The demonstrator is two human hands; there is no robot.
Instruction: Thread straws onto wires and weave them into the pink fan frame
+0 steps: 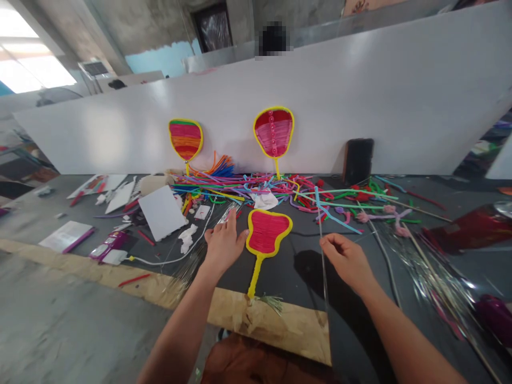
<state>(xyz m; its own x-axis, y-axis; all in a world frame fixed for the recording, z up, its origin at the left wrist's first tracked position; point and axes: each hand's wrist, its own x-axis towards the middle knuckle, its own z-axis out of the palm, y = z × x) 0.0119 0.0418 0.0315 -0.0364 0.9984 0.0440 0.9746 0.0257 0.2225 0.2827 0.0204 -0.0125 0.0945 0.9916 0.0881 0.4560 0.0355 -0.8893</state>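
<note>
One camera sits on the person's head. It looks ahead and down at the dark tabletop (288, 288). It is close to the left hand (226, 242) at seven o'clock and the right hand (348, 264) at four. Farther off, it faces a white partition (340, 96) at twelve.

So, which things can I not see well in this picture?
Head view:
Rear left fan-shaped piece: handle end hidden by the heap of coloured stems.
Person behind the white board: body hidden by it.
Purple object, lower right: cut off by the right edge.
Strand at the right hand: too thin to tell its material.
</note>
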